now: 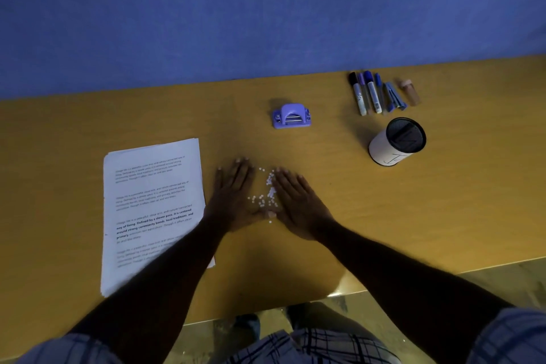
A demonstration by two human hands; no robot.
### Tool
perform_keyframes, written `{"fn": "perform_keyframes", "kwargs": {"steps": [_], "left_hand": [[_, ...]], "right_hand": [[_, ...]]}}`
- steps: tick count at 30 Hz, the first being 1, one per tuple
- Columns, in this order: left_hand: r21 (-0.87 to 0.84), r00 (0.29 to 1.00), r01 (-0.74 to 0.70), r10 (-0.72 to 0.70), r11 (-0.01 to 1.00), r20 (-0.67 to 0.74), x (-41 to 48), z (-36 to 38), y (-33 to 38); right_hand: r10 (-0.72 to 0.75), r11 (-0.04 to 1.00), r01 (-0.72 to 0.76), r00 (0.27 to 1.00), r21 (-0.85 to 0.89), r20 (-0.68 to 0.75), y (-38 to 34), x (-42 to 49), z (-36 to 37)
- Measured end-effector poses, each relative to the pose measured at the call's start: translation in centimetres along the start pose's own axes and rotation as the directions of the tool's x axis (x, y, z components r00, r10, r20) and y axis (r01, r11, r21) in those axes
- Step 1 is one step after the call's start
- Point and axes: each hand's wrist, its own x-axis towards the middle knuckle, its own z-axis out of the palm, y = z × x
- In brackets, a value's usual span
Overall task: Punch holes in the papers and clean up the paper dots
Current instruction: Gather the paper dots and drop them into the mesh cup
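Plaid cloth (pixel 310 346) on our lap lies lowest in view; from it we reach out over the table (pixel 443 201); our left hand (pixel 236 198) lies flat, palm down, fingers straight and close together; our right hand (pixel 298 204) lies the same way, angled toward it; neither hand grips anything. The heels of the hands come close on the near side and the fingertips stand apart on the far side, so the two form a wedge; whether the thumbs touch each other we cannot tell. The dots (pixel 267 192), small and white, lie scattered on the table inside that wedge; most bunch along the inner edge of the right hand; a few sit loose near the left thumb; one lies at the near end of the gap. The papers (pixel 153 201), a printed stack, lie just left of the left hand; our left forearm (pixel 165 275) crosses their near right corner. The punch (pixel 291 116), purple, sits beyond the fingertips, well apart from them. The cup (pixel 397 142), white with a dark mesh inside, stands well to the right of the right hand; beyond it the markers (pixel 369 93) lie side by side, with a small brown bottle (pixel 410 91) at their right end; behind the table's far edge we see a blue wall (pixel 266 9).
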Motion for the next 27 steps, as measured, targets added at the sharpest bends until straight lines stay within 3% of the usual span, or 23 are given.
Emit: {"fn": "perform_keyframes", "kwargs": {"steps": [3,8,15,22,27], "left_hand": [[0.026,0.999,-0.039,0.039,0.999,0.018,1.3,-0.2,0.3],[0.038,0.996,-0.076,0.074,0.996,0.043,2.7,-0.1,1.7],[0.108,0.970,-0.243,0.240,0.964,0.038,0.9,1.2,4.6],[-0.013,0.996,0.008,-0.009,1.000,-0.086,-1.6,0.7,2.8],[0.023,0.998,0.038,-0.037,0.999,-0.055,-3.6,1.8,1.7]], "right_hand": [[-0.056,0.997,0.057,0.998,0.042,-0.040,1.2,-0.7,-0.5],[0.195,0.959,-0.175,0.978,0.223,-0.070,3.5,-2.1,-1.3],[0.253,0.944,-0.228,0.964,0.237,-0.083,4.4,-2.8,-0.7],[0.355,0.935,-0.356,0.933,0.000,-0.060,4.0,-2.2,0.4],[0.223,0.969,-0.228,0.973,-0.099,-0.059,2.9,-2.1,0.3]]}}
